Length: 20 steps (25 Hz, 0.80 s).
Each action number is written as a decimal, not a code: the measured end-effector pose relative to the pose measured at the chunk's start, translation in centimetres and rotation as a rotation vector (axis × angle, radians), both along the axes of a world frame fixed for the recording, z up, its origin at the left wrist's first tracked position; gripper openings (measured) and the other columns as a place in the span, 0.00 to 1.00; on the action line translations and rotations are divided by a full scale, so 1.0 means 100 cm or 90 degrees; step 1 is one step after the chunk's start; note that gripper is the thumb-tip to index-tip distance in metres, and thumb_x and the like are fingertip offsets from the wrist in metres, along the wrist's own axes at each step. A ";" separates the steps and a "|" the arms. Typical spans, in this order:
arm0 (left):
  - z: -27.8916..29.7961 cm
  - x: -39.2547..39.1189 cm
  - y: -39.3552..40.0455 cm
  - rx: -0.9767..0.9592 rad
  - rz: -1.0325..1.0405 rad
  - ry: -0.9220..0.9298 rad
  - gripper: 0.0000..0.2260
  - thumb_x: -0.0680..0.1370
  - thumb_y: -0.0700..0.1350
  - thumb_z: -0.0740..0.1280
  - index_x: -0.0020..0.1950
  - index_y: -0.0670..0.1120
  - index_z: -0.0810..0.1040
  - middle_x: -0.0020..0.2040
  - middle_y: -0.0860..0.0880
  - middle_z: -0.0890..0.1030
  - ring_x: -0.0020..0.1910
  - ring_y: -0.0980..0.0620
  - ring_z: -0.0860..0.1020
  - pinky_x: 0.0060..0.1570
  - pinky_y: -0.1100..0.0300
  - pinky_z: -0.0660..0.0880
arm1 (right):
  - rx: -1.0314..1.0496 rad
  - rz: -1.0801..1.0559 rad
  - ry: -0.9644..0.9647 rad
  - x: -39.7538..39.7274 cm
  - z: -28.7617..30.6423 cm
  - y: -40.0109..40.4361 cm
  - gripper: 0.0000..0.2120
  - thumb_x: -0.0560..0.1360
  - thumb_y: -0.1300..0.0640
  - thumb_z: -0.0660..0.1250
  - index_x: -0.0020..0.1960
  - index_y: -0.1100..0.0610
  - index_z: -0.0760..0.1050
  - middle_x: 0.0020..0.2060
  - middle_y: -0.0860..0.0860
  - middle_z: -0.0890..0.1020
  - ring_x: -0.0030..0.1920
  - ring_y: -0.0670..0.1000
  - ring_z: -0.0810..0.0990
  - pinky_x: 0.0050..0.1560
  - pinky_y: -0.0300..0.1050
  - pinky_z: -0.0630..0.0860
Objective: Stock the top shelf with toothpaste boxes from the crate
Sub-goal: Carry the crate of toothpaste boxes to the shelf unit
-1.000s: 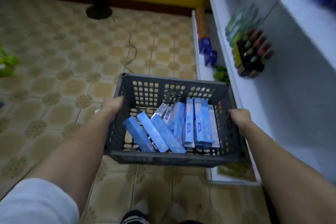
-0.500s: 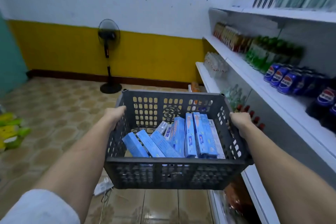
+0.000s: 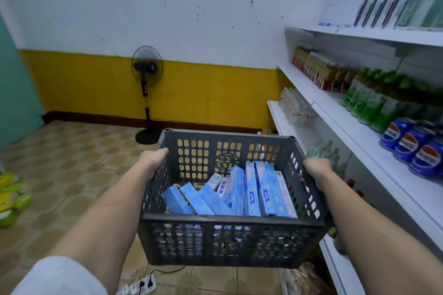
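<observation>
Head view: the left hand (image 3: pixel 153 163) and the right hand (image 3: pixel 317 172) each grip a side of the dark crate (image 3: pixel 227 239), held up off the floor. Blue toothpaste boxes (image 3: pixel 239 194) lie inside. White shelves (image 3: pixel 359 141) stand just to the right.

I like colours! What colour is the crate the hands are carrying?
Dark grey crate, seen best in the head view.

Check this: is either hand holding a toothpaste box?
No. The left hand and right hand both grip the dark perforated plastic crate; the blue toothpaste boxes lie inside.
</observation>
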<state>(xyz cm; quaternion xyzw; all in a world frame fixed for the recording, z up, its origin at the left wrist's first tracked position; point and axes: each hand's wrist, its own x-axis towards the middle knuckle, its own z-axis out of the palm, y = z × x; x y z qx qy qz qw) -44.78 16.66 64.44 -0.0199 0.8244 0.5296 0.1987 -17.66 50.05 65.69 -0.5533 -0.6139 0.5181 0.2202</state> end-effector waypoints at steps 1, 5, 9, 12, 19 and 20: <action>-0.002 -0.014 0.012 -0.002 0.003 0.002 0.17 0.77 0.55 0.65 0.37 0.43 0.71 0.29 0.45 0.69 0.24 0.49 0.66 0.26 0.63 0.61 | 0.000 0.002 0.000 -0.015 0.000 0.014 0.18 0.74 0.65 0.57 0.61 0.71 0.72 0.33 0.65 0.79 0.27 0.56 0.74 0.28 0.43 0.71; -0.010 -0.077 0.056 -0.012 -0.011 0.000 0.16 0.72 0.56 0.66 0.43 0.43 0.73 0.31 0.45 0.71 0.26 0.49 0.68 0.27 0.62 0.64 | 0.016 -0.013 0.000 -0.076 0.000 0.051 0.14 0.72 0.66 0.56 0.52 0.71 0.75 0.30 0.63 0.78 0.26 0.55 0.73 0.31 0.46 0.70; -0.030 -0.166 0.109 -0.014 -0.035 -0.005 0.24 0.70 0.57 0.67 0.57 0.40 0.79 0.36 0.44 0.73 0.29 0.48 0.69 0.28 0.61 0.65 | 0.014 -0.046 -0.014 -0.159 -0.021 0.102 0.14 0.71 0.63 0.58 0.50 0.70 0.76 0.31 0.63 0.79 0.26 0.56 0.75 0.31 0.47 0.72; -0.040 -0.236 0.147 -0.021 -0.050 -0.012 0.28 0.72 0.57 0.68 0.64 0.37 0.76 0.36 0.44 0.73 0.30 0.49 0.69 0.27 0.60 0.65 | 0.000 -0.084 -0.021 -0.220 -0.035 0.138 0.15 0.68 0.61 0.60 0.50 0.68 0.76 0.34 0.63 0.82 0.29 0.57 0.79 0.32 0.48 0.74; -0.036 -0.361 0.233 -0.038 -0.069 -0.004 0.24 0.71 0.53 0.68 0.61 0.38 0.78 0.31 0.46 0.72 0.26 0.50 0.69 0.27 0.60 0.65 | -0.016 -0.140 -0.068 -0.340 -0.056 0.206 0.20 0.63 0.56 0.61 0.50 0.64 0.78 0.43 0.61 0.84 0.43 0.62 0.83 0.39 0.51 0.77; -0.037 -0.378 0.247 -0.040 -0.071 -0.008 0.25 0.71 0.53 0.68 0.60 0.38 0.78 0.31 0.46 0.72 0.27 0.50 0.69 0.28 0.60 0.65 | -0.003 -0.141 -0.068 -0.355 -0.051 0.210 0.19 0.64 0.56 0.61 0.51 0.65 0.78 0.44 0.60 0.83 0.45 0.63 0.82 0.41 0.51 0.77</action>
